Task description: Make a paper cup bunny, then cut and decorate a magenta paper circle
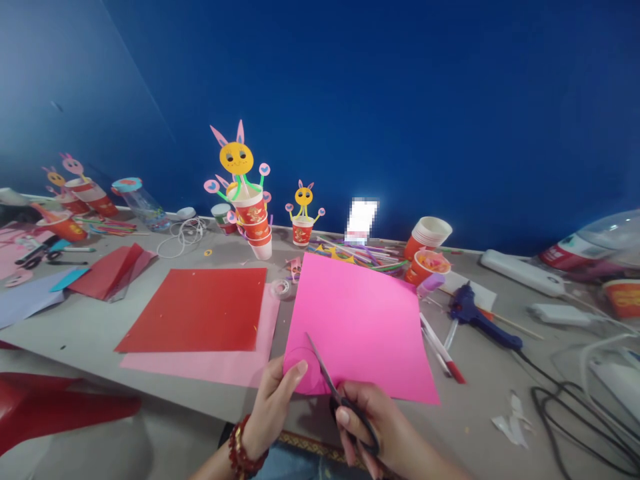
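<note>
A bright pink sheet of paper (360, 320) is held up at its lower left corner by my left hand (277, 393), thumb on top. A circle is outlined on that corner near the thumb. My right hand (367, 423) grips dark-handled scissors (327, 377), fingers through the loops. The scissor blades lie over the pink sheet, just right of the outlined circle, pointing up and to the left. Whether the blades have cut into the paper there, I cannot tell.
Red paper (200, 310) lies over light pink paper (195, 367) to the left. Paper-cup figures (253, 213) stand near the blue wall. At right are a blue glue gun (483, 320) with a black cord, a red-capped marker (445, 353), stacked cups (427, 233) and paper scraps (513, 423).
</note>
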A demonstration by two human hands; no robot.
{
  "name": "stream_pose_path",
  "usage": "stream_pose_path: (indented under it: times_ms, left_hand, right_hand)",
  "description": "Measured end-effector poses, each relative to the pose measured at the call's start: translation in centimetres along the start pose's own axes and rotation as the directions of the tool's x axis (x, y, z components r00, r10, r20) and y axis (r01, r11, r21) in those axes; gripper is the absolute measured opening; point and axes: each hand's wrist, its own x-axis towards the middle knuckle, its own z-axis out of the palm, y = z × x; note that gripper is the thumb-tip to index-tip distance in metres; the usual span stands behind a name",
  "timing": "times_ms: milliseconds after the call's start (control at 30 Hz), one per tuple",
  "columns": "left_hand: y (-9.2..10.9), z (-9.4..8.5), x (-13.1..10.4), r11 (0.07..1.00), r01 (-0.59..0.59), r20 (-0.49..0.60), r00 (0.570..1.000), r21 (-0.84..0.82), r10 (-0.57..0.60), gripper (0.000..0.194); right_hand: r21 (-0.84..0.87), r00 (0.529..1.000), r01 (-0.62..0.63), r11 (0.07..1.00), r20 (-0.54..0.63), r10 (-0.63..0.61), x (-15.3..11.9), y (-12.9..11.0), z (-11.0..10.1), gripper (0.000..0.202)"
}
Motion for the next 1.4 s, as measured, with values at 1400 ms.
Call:
stream_pose_path:
  times_ms: [1400]
  left_hand:
    - [0.6,-0.2,-0.1,0.971,0.043,0.072,0.997,-0.236,-0.027,0.030]
  right_hand:
    - [-0.282,0.989,-0.118,0.952,0.053,0.139,-1.7,-6.7,-0.5,0.040]
